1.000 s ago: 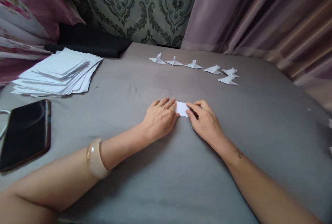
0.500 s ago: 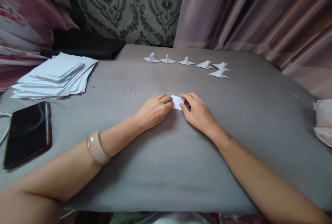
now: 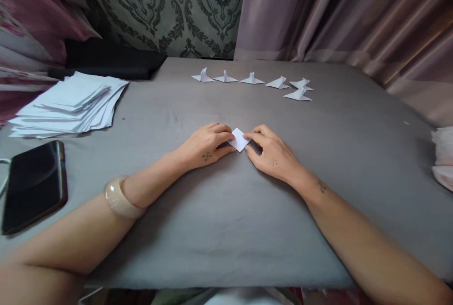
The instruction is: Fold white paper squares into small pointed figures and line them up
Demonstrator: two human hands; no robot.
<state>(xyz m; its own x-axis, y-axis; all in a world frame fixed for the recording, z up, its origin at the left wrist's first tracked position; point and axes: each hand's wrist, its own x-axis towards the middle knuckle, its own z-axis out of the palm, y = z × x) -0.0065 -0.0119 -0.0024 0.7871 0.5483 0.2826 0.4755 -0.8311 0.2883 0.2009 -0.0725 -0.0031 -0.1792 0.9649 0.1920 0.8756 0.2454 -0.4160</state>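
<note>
A small folded piece of white paper (image 3: 239, 140) lies between my hands on the grey cloth, turned so that a corner points toward me. My left hand (image 3: 208, 144) has its left corner between thumb and fingers. On the opposite side, my right hand (image 3: 271, 150) pinches the right corner, thumb below and index finger above. The fingertips cover both side corners. Farther back stand several folded paper birds (image 3: 251, 78) in a loose row, two of them close together at the right end.
To the left lies a messy stack of white paper (image 3: 71, 102), with a black phone (image 3: 34, 187) and cable nearer me. Black fabric (image 3: 109, 60) rests at the back left. A pale bundle (image 3: 443, 154) sits at the right edge. Curtains (image 3: 339, 17) hang behind the grey table (image 3: 226, 229).
The paper has turned from lying nearly square-on to a diamond position. My left hand has opened out, its thumb now showing at the paper's edge. The whole view has shifted slightly.
</note>
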